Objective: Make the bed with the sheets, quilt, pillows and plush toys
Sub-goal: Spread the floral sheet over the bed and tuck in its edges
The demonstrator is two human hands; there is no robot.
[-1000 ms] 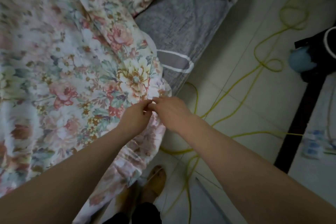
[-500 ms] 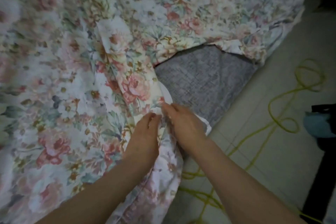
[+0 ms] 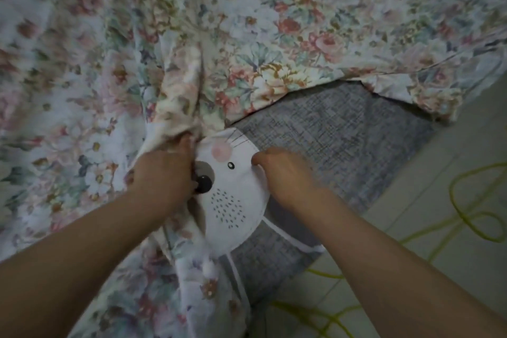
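Observation:
A floral sheet (image 3: 247,22) covers most of the bed. Beneath it lies a grey quilt (image 3: 343,129) with a white animal face (image 3: 233,195) stitched on it: pink cheek, black nose, small eye. My left hand (image 3: 162,173) grips a bunched fold of the floral sheet at the face's left edge. At the right rim of the white face, my right hand (image 3: 285,173) has its fingers curled down on the grey quilt. The quilt's corner hangs over the bed edge.
A pale tiled floor (image 3: 452,186) lies to the right of the bed. A yellow-green cable (image 3: 466,217) loops across it, close to the bed corner and under my right forearm.
The floral sheet has been drawn back to the left, uncovering the white animal face. My hands have parted, the left staying with the sheet and the right shifting onto the grey quilt.

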